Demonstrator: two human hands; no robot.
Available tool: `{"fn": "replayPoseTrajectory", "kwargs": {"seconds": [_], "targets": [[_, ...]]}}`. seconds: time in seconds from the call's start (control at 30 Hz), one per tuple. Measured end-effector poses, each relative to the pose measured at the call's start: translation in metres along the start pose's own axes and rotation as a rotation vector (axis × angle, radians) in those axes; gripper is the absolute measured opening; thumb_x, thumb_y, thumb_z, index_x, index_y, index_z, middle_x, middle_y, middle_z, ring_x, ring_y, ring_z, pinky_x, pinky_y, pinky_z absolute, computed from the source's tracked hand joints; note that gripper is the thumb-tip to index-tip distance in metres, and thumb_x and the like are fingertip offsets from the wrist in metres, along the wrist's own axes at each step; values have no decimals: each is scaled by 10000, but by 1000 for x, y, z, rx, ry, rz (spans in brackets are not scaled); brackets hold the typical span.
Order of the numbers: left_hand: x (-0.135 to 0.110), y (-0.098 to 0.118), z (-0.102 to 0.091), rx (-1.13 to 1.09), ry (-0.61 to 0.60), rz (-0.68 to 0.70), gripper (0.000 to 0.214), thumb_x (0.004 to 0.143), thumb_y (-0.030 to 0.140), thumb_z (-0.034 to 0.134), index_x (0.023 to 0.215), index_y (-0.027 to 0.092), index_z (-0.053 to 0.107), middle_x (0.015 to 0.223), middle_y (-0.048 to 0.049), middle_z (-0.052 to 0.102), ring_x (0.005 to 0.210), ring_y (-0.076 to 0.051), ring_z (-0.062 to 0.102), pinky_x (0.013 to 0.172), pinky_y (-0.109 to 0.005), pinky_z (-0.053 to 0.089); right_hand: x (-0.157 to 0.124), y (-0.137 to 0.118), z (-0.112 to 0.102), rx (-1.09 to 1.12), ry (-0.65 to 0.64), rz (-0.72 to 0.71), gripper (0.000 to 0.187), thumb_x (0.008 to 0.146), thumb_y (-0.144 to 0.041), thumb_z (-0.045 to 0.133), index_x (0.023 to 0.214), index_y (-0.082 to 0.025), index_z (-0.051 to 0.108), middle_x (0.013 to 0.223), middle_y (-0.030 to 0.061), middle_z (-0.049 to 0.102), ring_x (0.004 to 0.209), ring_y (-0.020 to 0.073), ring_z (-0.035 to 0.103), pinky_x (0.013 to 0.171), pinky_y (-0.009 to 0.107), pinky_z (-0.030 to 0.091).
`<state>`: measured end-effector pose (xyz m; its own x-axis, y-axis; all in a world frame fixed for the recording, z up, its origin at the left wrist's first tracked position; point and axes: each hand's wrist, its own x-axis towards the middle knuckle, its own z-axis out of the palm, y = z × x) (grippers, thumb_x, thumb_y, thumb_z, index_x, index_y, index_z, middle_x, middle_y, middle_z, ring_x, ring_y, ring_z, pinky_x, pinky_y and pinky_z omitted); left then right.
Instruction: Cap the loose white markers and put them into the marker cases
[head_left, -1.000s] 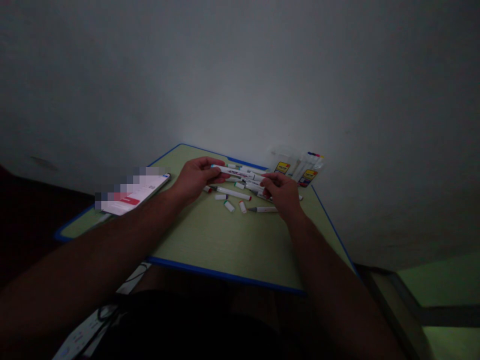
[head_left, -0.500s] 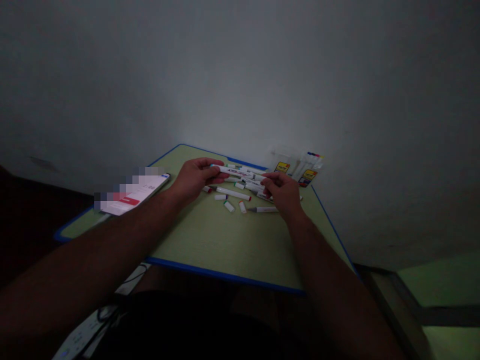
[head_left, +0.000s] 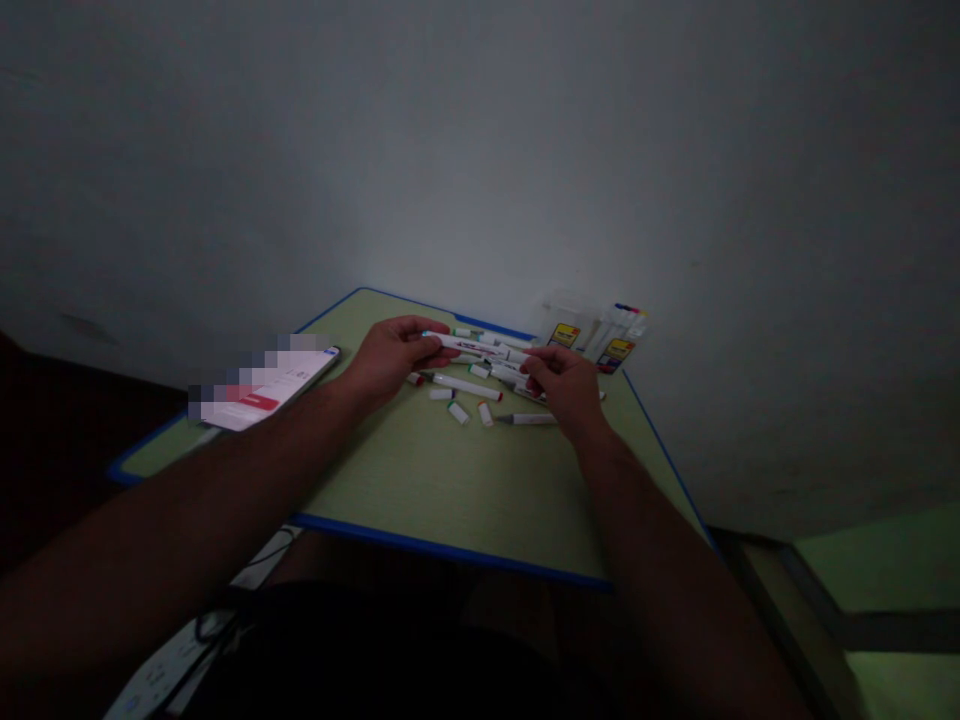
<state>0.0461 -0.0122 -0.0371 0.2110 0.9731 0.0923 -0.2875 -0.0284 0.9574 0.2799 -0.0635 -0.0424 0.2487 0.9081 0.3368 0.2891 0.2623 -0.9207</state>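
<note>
A white marker [head_left: 469,346] with printed lettering stretches between my two hands above the table. Its left end sits in the closed fingers of my left hand [head_left: 394,358]. The thumb and fingers of my right hand [head_left: 564,383] pinch the white piece at its right end; whether that is a separate cap I cannot tell. Below lie an uncapped marker with a red end [head_left: 469,387], another marker with a grey tip [head_left: 529,419] and several loose caps, among them a green-edged cap [head_left: 458,412] and an orange-edged cap [head_left: 485,413]. My right hand partly hides more markers.
Two clear plastic cases with yellow labels stand at the back right by the wall; the right case [head_left: 619,340] holds several pens. A lit phone [head_left: 274,390] rests at the table's left. The table [head_left: 450,480] has a blue edge. A power strip [head_left: 161,675] lies below.
The marker between my hands has dipped very slightly. Both hands stay in nearly the same place, and the things on the table have not moved.
</note>
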Motion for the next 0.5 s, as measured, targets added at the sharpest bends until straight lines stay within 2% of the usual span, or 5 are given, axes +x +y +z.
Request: {"fn": "replayPoseTrajectory", "kwargs": {"seconds": [0.23, 0.37, 0.5], "targets": [[4, -6, -7, 104, -72, 19, 203, 795, 138, 714, 997, 124, 711, 900, -115, 761, 722, -164, 723, 605, -242, 566, 0, -3, -3, -10, 3, 17, 262, 704, -364, 716, 863, -156, 723, 673, 22, 695, 488, 92, 555, 474, 232, 459], [2, -2, -9, 340, -104, 89, 217, 790, 169, 701, 1001, 139, 743, 726, -66, 737, 548, -131, 627, 509, -244, 495, -1, -6, -4, 7, -8, 10, 242, 698, -353, 729, 835, -154, 724, 663, 20, 694, 485, 92, 564, 470, 227, 460], [2, -1, -11, 458, -141, 144, 219, 774, 174, 698, 976, 144, 777, 609, -30, 677, 493, -116, 560, 494, -244, 449, -2, -8, -6, 6, -12, 10, 246, 680, -351, 745, 822, -151, 726, 651, 22, 693, 489, 96, 568, 477, 231, 463]]}}
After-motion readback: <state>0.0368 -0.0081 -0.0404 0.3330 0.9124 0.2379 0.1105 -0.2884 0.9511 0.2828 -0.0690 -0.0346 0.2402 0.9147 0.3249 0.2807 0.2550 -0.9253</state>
